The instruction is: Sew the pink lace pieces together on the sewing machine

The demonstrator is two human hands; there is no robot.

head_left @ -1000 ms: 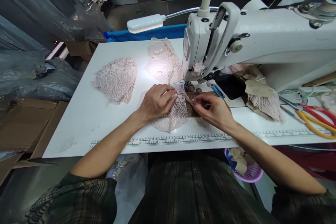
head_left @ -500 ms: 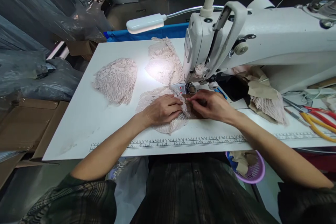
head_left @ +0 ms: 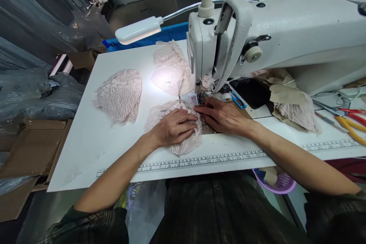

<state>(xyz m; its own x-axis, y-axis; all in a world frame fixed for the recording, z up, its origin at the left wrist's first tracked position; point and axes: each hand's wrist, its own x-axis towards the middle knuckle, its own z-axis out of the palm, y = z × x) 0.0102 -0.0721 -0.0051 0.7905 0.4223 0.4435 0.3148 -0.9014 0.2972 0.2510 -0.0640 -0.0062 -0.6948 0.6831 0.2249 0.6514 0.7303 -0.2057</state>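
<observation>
A pale pink lace piece (head_left: 153,116) lies on the white table in front of the sewing machine (head_left: 213,49). My left hand (head_left: 173,127) rests flat over it, fingers stretched across the lace. At its right edge, close by the presser foot (head_left: 201,98), my right hand (head_left: 224,116) pinches the lace with bent fingers; its thumb is partly hidden. Under the right hand lies a brown strip (head_left: 210,131). A second lace piece (head_left: 174,66) is lit by the lamp behind, joined to the front one by a thin dark strand.
A stack of lace cups (head_left: 121,95) sits to the left. The lamp (head_left: 138,30) hangs above the table (head_left: 85,129). Blue thread snips (head_left: 238,100), wrapped lace (head_left: 297,108) and yellow-handled pliers (head_left: 351,127) lie right. A purple basket (head_left: 281,185) stands below the edge.
My right hand has moved in to the lace edge, its fingers now farther over the brown strip. My left hand stays on the lace. The whole view has shifted slightly.
</observation>
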